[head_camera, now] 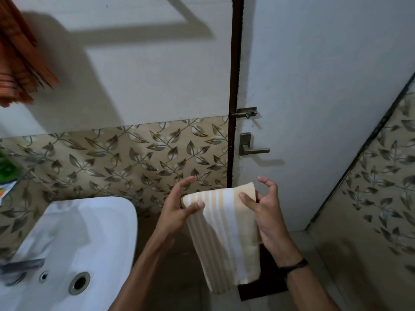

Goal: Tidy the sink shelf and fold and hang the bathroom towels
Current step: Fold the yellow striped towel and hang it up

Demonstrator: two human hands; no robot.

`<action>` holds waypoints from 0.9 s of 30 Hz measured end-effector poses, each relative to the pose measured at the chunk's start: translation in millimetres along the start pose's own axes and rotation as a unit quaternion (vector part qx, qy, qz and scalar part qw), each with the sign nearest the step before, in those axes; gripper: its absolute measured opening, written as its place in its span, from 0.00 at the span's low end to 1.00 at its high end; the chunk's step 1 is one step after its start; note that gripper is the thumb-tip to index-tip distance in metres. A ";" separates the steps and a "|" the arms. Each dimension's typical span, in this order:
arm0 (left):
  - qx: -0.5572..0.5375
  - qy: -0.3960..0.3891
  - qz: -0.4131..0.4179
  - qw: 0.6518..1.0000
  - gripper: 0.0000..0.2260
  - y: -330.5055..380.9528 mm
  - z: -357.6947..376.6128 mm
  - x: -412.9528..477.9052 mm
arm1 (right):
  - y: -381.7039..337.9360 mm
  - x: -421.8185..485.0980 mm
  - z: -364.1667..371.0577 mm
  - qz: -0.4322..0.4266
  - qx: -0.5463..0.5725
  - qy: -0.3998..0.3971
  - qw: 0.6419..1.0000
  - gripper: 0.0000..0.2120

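Both left hand [177, 213] and right hand [268, 217] grip the striped towel [226, 236], fingers [195, 206] clamped on it.

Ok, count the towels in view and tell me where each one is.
2. The striped towel, folded, hangs pinched between the left hand and right hand before the door. The orange towel hangs at upper left, above the sink. Others may be out of view.

Both forearms reach forward, the hands level and near each other. The left hand [177, 207] pinches one top corner of the towel [226, 232], thumb in front. The right hand [267, 214] pinches the other corner likewise.
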State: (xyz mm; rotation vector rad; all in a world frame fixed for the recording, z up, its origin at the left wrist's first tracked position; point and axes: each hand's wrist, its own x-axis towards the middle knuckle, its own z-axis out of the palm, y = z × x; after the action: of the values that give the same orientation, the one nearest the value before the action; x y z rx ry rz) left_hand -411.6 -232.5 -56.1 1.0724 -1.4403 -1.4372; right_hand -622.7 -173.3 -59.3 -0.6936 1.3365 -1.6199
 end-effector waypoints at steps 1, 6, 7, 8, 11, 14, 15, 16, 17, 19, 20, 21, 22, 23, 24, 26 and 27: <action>-0.017 0.012 0.012 1.000 0.26 0.8 0.6 -0.5 | -3.0 1.4 -2.8 -0.013 -0.023 -0.014 1.000 0.29; -0.126 0.047 0.017 0.991 0.21 8.5 4.6 1.0 | -9.6 -5.0 -13.3 -0.067 -0.137 -0.091 0.984 0.29; -0.141 0.024 0.007 0.990 0.23 9.5 1.7 0.6 | -8.2 -6.4 -12.3 -0.092 -0.140 -0.072 0.983 0.25; -0.139 -0.010 0.001 0.990 0.26 11.0 -2.3 -0.6 | -7.6 -7.0 -11.1 -0.114 -0.131 -0.049 0.984 0.21; -0.019 -0.067 0.030 0.997 0.34 16.2 -16.6 -2.0 | -8.6 -5.6 -6.3 -0.146 -0.091 -0.011 0.985 0.17; 0.016 -0.023 0.072 0.997 0.28 18.4 -13.0 -1.6 | -8.9 -3.5 -4.1 -0.112 -0.097 -0.042 0.988 0.18; 0.008 -0.015 0.077 0.997 0.27 17.0 -10.5 -1.2 | -8.7 -4.0 -3.9 -0.102 -0.112 -0.052 0.987 0.20; -0.004 -0.013 0.084 0.996 0.26 16.8 -7.7 -2.0 | -8.3 -4.7 -3.7 -0.100 -0.126 -0.050 0.986 0.20; -0.014 -0.013 0.087 0.996 0.25 16.8 -6.3 -2.1 | -8.4 -5.9 -3.5 -0.104 -0.135 -0.040 0.985 0.20; -0.027 -0.005 0.092 0.995 0.24 16.6 -7.0 -2.0 | -10.4 -8.1 -3.0 -0.109 -0.140 -0.026 0.984 0.19; -0.031 0.005 0.096 0.995 0.24 17.1 -8.3 -1.6 | -11.7 -8.2 -2.6 -0.110 -0.141 -0.027 0.983 0.19; -0.032 0.017 0.101 0.994 0.23 17.3 -10.4 -0.7 | -13.7 -7.4 -2.3 -0.112 -0.146 -0.030 0.982 0.18; -0.030 0.030 0.108 0.993 0.22 17.9 -12.8 -0.2 | -16.0 -5.6 -1.7 -0.116 -0.153 -0.033 0.981 0.18; -0.022 0.045 0.116 0.992 0.21 18.1 -15.8 1.0 | -18.9 -3.9 -0.4 -0.120 -0.155 -0.036 0.980 0.17; -0.010 0.057 0.126 0.990 0.20 19.1 -18.3 2.5 | -21.2 -2.0 0.7 -0.125 -0.152 -0.036 0.980 0.16; 0.030 0.083 0.151 0.985 0.17 21.9 -21.8 6.9 | -25.7 0.8 3.2 -0.134 -0.128 -0.037 0.982 0.13; 0.044 0.096 0.162 0.981 0.16 24.1 -22.9 8.8 | -28.3 1.5 4.1 -0.132 -0.115 -0.042 0.984 0.13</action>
State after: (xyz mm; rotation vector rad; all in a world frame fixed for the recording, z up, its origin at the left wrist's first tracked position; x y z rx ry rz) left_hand -393.1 -248.2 -31.8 0.9500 -1.4710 -1.0201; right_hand -628.0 -176.1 -31.3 -1.1066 1.4315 -1.6341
